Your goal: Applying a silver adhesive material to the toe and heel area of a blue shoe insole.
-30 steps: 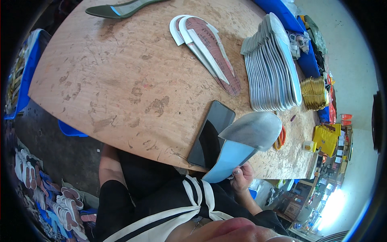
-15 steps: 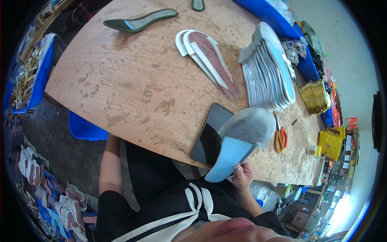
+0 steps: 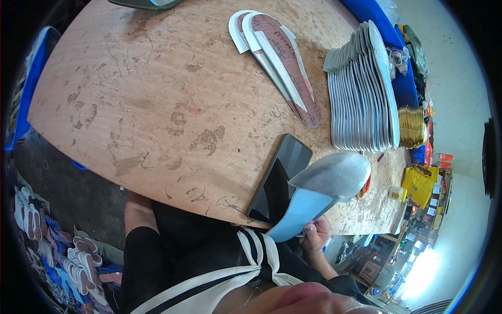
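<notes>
Plainly, our right hand (image 3: 316,236) pinches the blue insole (image 3: 312,203) between thumb and fingers over the worktop's (image 3: 157,99) near edge, at four o'clock in our view. Our left hand is hidden; we cannot tell how its fingers are. Dark writing marks the brown sole (image 3: 282,52), nearly at twelve from the insole, mostly too small to read. The phone (image 3: 277,178) lies at ten, partly covered by the insole; the stack (image 3: 363,99) stands at one. Half a second ago we saw far more of the orange handle (image 3: 367,187) at two, and of the green sole (image 3: 138,4) at eleven in view.
</notes>
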A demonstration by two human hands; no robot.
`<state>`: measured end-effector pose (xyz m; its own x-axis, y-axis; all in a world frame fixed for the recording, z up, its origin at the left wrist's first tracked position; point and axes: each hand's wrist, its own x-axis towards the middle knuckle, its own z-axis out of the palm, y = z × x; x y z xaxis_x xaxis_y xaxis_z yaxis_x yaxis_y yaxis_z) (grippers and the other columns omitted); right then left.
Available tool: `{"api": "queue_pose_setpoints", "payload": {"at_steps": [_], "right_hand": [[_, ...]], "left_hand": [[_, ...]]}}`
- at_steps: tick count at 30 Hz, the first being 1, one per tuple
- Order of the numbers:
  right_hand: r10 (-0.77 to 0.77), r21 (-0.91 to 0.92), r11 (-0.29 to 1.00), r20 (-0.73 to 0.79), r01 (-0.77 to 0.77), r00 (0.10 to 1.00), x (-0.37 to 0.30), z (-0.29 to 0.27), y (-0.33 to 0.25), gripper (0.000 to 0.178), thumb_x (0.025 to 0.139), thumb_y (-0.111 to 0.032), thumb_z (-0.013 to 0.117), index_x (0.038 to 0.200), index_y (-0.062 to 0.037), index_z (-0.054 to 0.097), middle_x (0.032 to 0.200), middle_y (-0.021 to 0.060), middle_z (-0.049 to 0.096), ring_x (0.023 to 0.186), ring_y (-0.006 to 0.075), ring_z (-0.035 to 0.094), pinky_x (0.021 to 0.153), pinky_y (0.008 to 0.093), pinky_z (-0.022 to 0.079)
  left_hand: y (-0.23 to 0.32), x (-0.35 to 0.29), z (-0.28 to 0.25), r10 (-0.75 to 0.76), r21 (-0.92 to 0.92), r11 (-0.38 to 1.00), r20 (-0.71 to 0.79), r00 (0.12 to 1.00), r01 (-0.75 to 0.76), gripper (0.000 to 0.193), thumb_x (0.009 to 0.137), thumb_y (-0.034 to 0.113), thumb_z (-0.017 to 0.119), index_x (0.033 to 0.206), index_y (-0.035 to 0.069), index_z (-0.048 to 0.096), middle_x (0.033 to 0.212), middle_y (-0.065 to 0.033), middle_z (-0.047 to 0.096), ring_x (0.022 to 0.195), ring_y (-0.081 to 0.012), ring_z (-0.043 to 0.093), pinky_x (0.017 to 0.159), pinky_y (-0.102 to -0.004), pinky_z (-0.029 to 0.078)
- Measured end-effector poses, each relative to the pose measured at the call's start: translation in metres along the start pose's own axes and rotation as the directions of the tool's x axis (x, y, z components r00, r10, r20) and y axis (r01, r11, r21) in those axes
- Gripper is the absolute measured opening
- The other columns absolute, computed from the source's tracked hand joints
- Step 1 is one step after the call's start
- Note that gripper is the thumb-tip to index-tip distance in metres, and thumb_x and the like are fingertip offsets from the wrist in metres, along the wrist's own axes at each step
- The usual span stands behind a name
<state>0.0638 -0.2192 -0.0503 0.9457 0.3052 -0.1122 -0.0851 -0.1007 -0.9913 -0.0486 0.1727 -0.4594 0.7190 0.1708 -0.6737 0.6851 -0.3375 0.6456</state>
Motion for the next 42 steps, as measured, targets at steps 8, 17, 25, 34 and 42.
{"api": "queue_pose_setpoints", "payload": {"at_steps": [8,17,25,34,42], "right_hand": [[-0.123,0.136,0.984,0.056,0.114,0.991,0.006,0.004,0.005,0.017,0.089,-0.013,0.061,0.097,0.0015,0.056,0.086,0.0028,0.057,0.07,0.007,0.05,0.061,0.0193,0.04],[-0.153,0.226,0.966,0.121,0.123,0.981,0.011,0.008,0.008,0.017,0.089,-0.008,0.057,0.104,0.0005,0.059,0.082,-0.0006,0.057,0.067,0.0048,0.051,0.058,0.0184,0.041],[-0.113,0.316,0.948,0.231,0.035,0.966,0.007,0.006,-0.003,0.018,0.09,-0.011,0.058,0.105,-0.0006,0.06,0.08,-0.0019,0.057,0.068,0.0042,0.05,0.061,0.0193,0.042],[-0.521,0.064,0.839,0.38,0.541,0.764,-0.012,0.022,-0.05,0.022,0.092,-0.015,0.056,0.11,-0.0034,0.061,0.091,0.0001,0.063,0.082,0.0099,0.057,0.075,0.0238,0.046],[-0.21,0.154,0.973,0.307,0.17,0.928,-0.009,-0.015,-0.059,0.025,0.094,-0.018,0.055,0.111,-0.0024,0.063,0.095,0.0024,0.066,0.084,0.0086,0.06,0.072,0.0225,0.048]], "left_hand": [[0.019,-0.035,-0.055,0.045,0.131,0.991,-0.107,0.993,-0.031,0.047,0.092,0.038,0.053,0.121,0.001,0.054,0.112,-0.013,0.063,0.099,-0.026,0.06,0.079,-0.038,0.048],[0.061,-0.091,-0.122,0.134,0.317,0.947,-0.245,0.96,-0.051,0.047,0.092,0.038,0.054,0.121,0.001,0.055,0.111,-0.013,0.063,0.098,-0.0259,0.06,0.078,-0.038,0.049],[0.233,-0.334,-0.054,0.411,-0.178,0.856,-0.335,0.848,-0.485,0.049,0.09,0.036,0.057,0.124,0.001,0.055,0.119,-0.0118,0.061,0.108,-0.0208,0.058,0.093,-0.033,0.043],[0.383,-0.34,0.06,0.798,-0.541,0.23,-0.37,0.475,-0.809,0.062,0.095,0.036,0.049,0.141,-0.001,0.029,0.144,-0.0132,0.036,0.133,-0.0237,0.035,0.11,-0.0363,0.024],[0.427,-0.322,0.076,0.686,-0.791,-0.033,-0.463,0.561,-0.611,0.054,0.098,0.031,0.044,0.139,0.0,0.029,0.137,-0.0171,0.044,0.126,-0.0253,0.043,0.105,-0.0383,0.034]]}}
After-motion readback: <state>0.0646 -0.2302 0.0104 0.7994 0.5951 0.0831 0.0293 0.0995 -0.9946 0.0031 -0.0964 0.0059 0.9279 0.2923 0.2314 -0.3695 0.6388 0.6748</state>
